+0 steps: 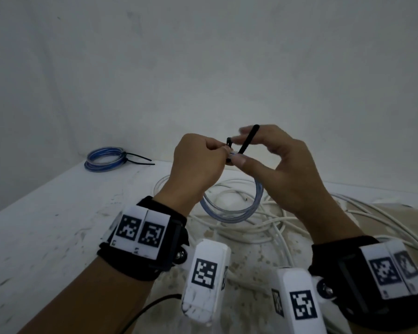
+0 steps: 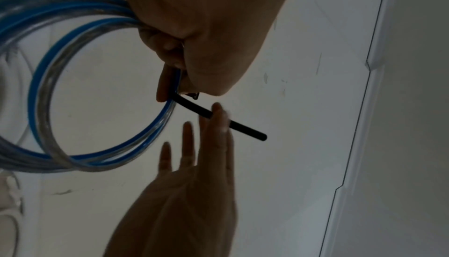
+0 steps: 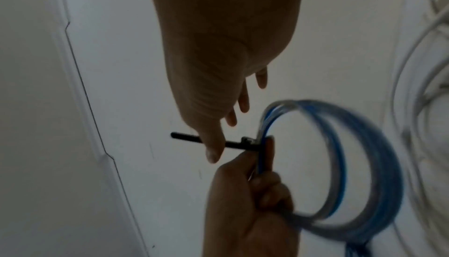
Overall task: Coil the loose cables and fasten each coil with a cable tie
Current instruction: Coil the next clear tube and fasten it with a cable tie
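While one tied coil lies far left on the desk, my left hand grips a blue coil; my right hand pinches its cable tie; white cables remain loose.

All three views are dim, flat and grey, with no glare or hard shadows. In the head view the wall darkens toward the corners and lines bow at the edges. Both wrist views are soft; the blue coil smears with motion blur, and the right hand near it is shaded and blurred.
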Demonstrator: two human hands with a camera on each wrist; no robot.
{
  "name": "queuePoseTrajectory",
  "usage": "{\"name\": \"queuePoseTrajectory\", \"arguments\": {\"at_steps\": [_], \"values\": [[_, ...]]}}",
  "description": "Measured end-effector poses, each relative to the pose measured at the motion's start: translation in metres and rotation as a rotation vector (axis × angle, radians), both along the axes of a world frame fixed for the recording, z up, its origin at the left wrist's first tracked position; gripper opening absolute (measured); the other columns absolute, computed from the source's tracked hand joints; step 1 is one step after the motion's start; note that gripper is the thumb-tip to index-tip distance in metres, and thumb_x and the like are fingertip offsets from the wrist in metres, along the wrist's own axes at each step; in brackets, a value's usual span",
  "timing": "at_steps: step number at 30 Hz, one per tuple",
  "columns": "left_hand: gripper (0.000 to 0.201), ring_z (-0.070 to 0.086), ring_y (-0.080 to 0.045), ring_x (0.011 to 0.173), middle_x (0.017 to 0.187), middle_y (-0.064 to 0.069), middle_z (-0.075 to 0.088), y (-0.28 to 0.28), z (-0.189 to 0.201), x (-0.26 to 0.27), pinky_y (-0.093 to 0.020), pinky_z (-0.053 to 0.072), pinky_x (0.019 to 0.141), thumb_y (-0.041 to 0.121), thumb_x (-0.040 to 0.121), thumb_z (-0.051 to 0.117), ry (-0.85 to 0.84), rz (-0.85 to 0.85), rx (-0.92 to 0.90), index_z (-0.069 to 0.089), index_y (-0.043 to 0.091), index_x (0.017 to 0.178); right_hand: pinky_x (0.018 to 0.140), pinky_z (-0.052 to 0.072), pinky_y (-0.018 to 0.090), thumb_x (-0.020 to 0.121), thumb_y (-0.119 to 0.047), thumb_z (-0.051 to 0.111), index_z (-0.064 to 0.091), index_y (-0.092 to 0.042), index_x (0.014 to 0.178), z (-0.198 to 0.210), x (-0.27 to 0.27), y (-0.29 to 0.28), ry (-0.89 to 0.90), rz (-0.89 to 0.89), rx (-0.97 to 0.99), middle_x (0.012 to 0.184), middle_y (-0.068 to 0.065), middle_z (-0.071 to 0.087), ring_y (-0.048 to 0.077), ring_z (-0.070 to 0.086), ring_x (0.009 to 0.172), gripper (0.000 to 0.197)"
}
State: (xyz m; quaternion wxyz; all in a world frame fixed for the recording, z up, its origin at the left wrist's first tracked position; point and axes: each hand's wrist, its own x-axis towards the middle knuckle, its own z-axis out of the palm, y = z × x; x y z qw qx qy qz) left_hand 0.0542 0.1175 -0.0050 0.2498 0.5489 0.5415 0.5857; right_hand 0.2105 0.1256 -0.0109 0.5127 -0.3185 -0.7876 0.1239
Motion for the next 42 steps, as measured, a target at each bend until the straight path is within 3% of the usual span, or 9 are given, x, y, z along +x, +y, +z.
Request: {"name": "queuePoseTrajectory", "arguments": {"at_steps": [6, 8, 11, 15, 20, 26, 33, 38, 42], "values": [[0.014, 0.071, -0.006, 0.082, 0.073, 0.004, 0.076, -0.002, -0.004, 0.01, -0.025, 0.05, 0.073, 0.016, 0.087, 0.067, -0.003, -0.068, -0.058, 0.08, 0.018, 0.081, 0.063, 0.039, 0.009, 0.1, -0.013, 0.05, 0.066, -0.012, 0.09, 0.0, -0.013, 0.0, 0.068, -0.189, -0.008, 0.067, -0.013, 0.062, -0.001, 0.057, 0.065, 0.018], [0.015, 0.071, -0.006, 0.082, 0.075, 0.005, 0.076, -0.003, -0.007, 0.015, -0.021, 0.05, 0.075, 0.014, 0.087, 0.066, 0.023, -0.066, -0.067, 0.079, 0.018, 0.081, 0.063, 0.035, 0.014, 0.102, -0.012, 0.042, 0.066, -0.001, 0.103, -0.001, -0.012, 0.003, -0.045, -0.281, -0.058, 0.075, -0.002, 0.064, 0.005, 0.051, 0.069, 0.026], [0.014, 0.068, -0.006, 0.075, 0.078, 0.002, 0.076, -0.001, -0.009, 0.013, -0.019, 0.048, 0.066, 0.013, 0.087, 0.066, 0.023, -0.034, -0.083, 0.08, 0.015, 0.085, 0.075, 0.047, 0.028, 0.099, -0.012, 0.048, 0.068, -0.01, 0.123, 0.0, -0.009, 0.001, -0.148, -0.354, -0.026, 0.094, 0.004, 0.074, 0.018, 0.062, 0.08, 0.032], [0.013, 0.063, -0.001, 0.058, 0.072, -0.001, 0.075, 0.0, -0.008, 0.005, -0.015, 0.041, 0.053, 0.011, 0.086, 0.067, -0.029, 0.005, -0.105, 0.078, 0.014, 0.079, 0.064, 0.041, 0.008, 0.091, -0.012, 0.059, 0.076, -0.018, 0.11, 0.003, -0.008, -0.004, -0.151, -0.311, -0.038, 0.099, 0.001, 0.076, 0.002, 0.054, 0.065, 0.025], [0.019, 0.043, 0.001, 0.029, 0.068, -0.007, 0.072, -0.002, -0.008, 0.008, -0.009, 0.027, 0.035, 0.004, 0.087, 0.065, -0.04, -0.012, -0.13, 0.073, 0.011, 0.072, 0.065, 0.042, 0.004, 0.088, -0.01, 0.063, 0.079, -0.015, 0.101, 0.004, -0.011, -0.006, -0.152, -0.301, -0.061, 0.091, 0.002, 0.077, 0.008, 0.065, 0.07, 0.021], [0.017, 0.059, 0.002, 0.053, 0.066, 0.006, 0.073, 0.001, -0.011, 0.006, -0.016, 0.039, 0.054, 0.013, 0.086, 0.067, 0.085, 0.01, -0.098, 0.077, 0.02, 0.074, 0.074, 0.052, 0.022, 0.086, -0.011, 0.063, 0.079, -0.015, 0.101, 0.005, -0.011, -0.009, -0.147, -0.339, -0.063, 0.094, 0.004, 0.077, 0.016, 0.07, 0.08, 0.022], [0.018, 0.054, -0.006, 0.05, 0.068, 0.005, 0.072, -0.002, -0.015, 0.01, -0.02, 0.041, 0.054, 0.021, 0.089, 0.063, 0.452, 0.04, -0.019, 0.08, 0.021, 0.086, 0.064, 0.047, 0.021, 0.082, -0.009, 0.062, 0.08, -0.018, 0.092, 0.008, -0.008, -0.009, -0.16, -0.392, -0.128, 0.082, 0.0, 0.075, 0.009, 0.059, 0.059, 0.022], [0.02, 0.064, -0.012, 0.067, 0.076, 0.002, 0.074, -0.002, -0.017, 0.014, -0.027, 0.052, 0.068, 0.022, 0.09, 0.061, 0.588, 0.035, 0.046, 0.081, 0.02, 0.092, 0.06, 0.045, 0.018, 0.076, -0.01, 0.066, 0.079, -0.019, 0.081, 0.01, -0.006, -0.009, -0.182, -0.407, -0.163, 0.059, -0.013, 0.059, 0.007, 0.057, 0.058, 0.017], [0.029, 0.067, -0.016, 0.07, 0.071, 0.001, 0.073, -0.002, -0.018, 0.018, -0.038, 0.054, 0.072, 0.029, 0.084, 0.052, 0.641, -0.013, 0.095, 0.08, 0.022, 0.083, 0.063, 0.046, 0.023, 0.075, -0.016, 0.072, 0.07, -0.019, 0.071, 0.004, -0.003, -0.001, -0.087, -0.439, -0.213, 0.063, -0.011, 0.062, 0.01, 0.062, 0.066, 0.006]]}}
